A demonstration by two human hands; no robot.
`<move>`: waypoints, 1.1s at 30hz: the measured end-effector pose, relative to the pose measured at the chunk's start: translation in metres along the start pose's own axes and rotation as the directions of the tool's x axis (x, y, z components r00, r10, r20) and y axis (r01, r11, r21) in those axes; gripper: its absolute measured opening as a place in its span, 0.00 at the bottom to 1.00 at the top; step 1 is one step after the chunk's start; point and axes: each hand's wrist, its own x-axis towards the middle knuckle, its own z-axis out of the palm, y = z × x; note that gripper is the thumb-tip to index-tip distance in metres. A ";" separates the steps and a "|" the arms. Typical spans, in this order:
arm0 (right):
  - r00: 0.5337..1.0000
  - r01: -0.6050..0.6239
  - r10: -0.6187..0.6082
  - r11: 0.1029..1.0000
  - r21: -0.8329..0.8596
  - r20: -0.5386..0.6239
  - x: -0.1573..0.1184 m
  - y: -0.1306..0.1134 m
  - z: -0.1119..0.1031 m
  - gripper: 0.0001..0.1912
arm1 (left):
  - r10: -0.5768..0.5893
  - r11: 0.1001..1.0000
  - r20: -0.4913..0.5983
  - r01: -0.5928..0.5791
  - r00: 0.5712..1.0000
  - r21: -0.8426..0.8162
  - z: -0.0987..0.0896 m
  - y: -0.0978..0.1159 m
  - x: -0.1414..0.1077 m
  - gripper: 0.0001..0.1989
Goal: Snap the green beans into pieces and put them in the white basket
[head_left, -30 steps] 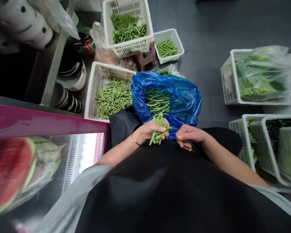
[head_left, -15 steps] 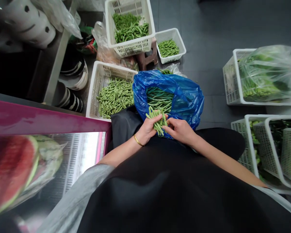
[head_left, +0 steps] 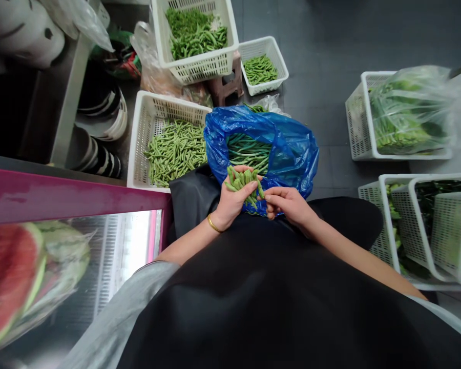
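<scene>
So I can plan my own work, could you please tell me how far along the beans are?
Looks done: the short bean pieces in the white basket beside the blue bag. In hand: the left hand holds a bunch of green pieces, with the right hand at its edge. Apparently left: the long beans in the blue bag.

The floor (head_left: 311,46) is dark grey tile with thin seams. Standing on it are 1 small white basket (head_left: 283,77), 1 brown stool (head_left: 227,91) just beside it, and 1 bigger white basket (head_left: 359,123) well apart on the right. The blue plastic bag (head_left: 295,148) hides part of the tiles; whether its base touches them cannot be seen.
</scene>
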 end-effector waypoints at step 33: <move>0.932 0.274 -0.350 0.509 -0.816 0.094 -0.032 -0.016 -0.054 0.11 | -0.199 0.977 0.165 0.209 0.966 -0.047 0.006 0.009 -0.001 0.22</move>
